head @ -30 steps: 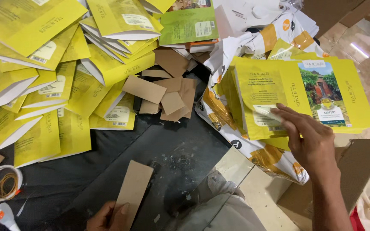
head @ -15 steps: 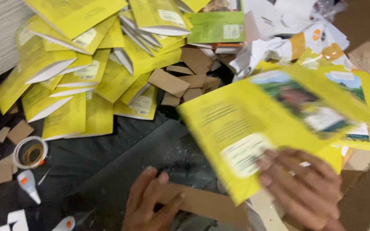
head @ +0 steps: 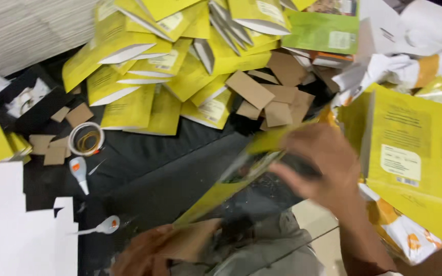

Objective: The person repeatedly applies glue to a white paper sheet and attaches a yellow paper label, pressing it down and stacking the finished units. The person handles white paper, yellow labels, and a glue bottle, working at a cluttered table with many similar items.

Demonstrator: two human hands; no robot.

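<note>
My right hand (head: 323, 163) grips a yellow printed paper bag (head: 231, 179), blurred by motion, held tilted over the dark cloth in front of me. My left hand (head: 139, 253) is low at the bottom edge, holding a brown cardboard rectangle (head: 190, 245) just under the bag's lower end. A flat stack of the same yellow bags (head: 410, 148) lies to the right of my right hand. A heap of finished yellow bags (head: 180, 56) is spread across the back, with loose cardboard rectangles (head: 267, 97) in front of it.
A small round tub (head: 85, 138) and two white glue tubes (head: 80, 174) (head: 106, 225) lie on the dark cloth (head: 144, 174) at the left. Brown card pieces (head: 52, 148) sit beside the tub. White sheets (head: 21, 230) cover the lower left. Crumpled orange-white wrapping (head: 410, 235) is at the right.
My right hand lifted one yellow bag off the right stack and swung it left to the middle. My left hand brought the cardboard piece up under it. The camera view shifted left.
</note>
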